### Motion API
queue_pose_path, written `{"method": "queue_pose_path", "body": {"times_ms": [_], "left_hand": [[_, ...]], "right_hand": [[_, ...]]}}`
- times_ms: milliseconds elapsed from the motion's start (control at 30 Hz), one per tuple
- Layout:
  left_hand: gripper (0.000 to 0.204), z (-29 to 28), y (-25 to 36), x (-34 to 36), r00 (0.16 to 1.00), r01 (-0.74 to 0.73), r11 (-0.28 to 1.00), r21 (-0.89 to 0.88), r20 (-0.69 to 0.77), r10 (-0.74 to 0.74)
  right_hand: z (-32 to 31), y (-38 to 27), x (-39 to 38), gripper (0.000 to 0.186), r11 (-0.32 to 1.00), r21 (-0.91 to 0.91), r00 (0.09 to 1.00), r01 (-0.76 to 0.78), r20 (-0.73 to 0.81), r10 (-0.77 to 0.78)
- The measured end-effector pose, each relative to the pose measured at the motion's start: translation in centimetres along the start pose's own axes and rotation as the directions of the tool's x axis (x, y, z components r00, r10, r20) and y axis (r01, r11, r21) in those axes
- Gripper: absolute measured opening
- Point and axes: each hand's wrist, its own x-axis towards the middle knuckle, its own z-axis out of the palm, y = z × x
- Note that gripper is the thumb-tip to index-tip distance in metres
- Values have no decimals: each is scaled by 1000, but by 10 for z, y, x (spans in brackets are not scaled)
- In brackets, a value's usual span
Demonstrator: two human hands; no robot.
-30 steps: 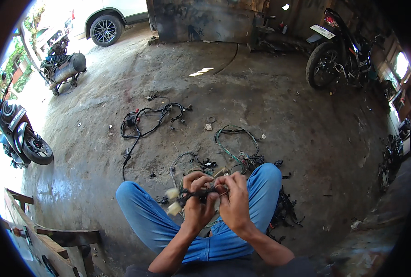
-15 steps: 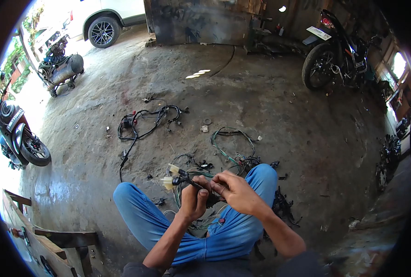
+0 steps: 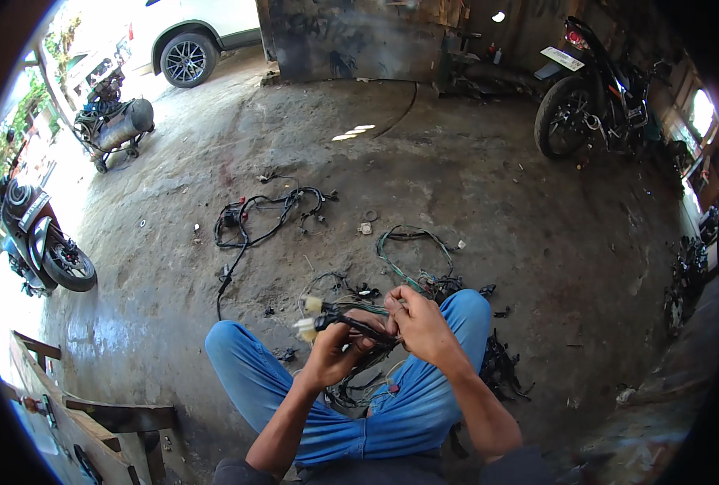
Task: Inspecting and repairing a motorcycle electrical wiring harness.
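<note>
A wiring harness (image 3: 367, 326) wrapped in black lies across my hands, above my lap. My left hand (image 3: 339, 353) is closed around it, and white plastic connectors (image 3: 306, 328) stick out past the hand on the left. On the other side, my right hand (image 3: 426, 330) has its thumb and fingers pinched together at the harness; the exact bit between the fingertips is too small to tell. More loose wires (image 3: 347, 396) hang below the hands between my legs. Greenish wires lie just behind the hands, partly hidden by them.
On the concrete floor ahead lie a black wire loom (image 3: 246, 230) and a green wire loop (image 3: 414, 234). Black scraps (image 3: 501, 368) lie beside my right knee. A wooden bench (image 3: 117, 415) is at lower left. Motorcycles (image 3: 52, 242) and an air compressor (image 3: 121, 125) stand farther off.
The harness has swung flatter, with its white connectors a little lower and to the right. My right hand has risen slightly and turned more upright. The whole view has shifted a little.
</note>
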Motion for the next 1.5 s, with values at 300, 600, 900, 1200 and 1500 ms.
{"method": "queue_pose_path", "body": {"times_ms": [300,600,900,1200,1500], "left_hand": [[18,6,-5,10,968,157,985,-73,-187,-168],[16,-5,-32,29,820,111,994,-7,-565,-96],[17,-6,-33,15,752,140,989,46,-655,-76],[16,18,-27,35,685,246,968,56,-716,-133],[22,32,-43,31,723,234,966,107,-683,-99]], "right_hand": [[18,4,-12,19,965,-42,909,261,-325,-260],[95,30,-12,15,893,-103,710,437,-570,-413],[122,31,10,21,914,-71,672,400,-656,-345],[118,39,16,28,916,-32,700,399,-635,-327],[107,47,26,26,938,59,717,342,-662,-220]]}}
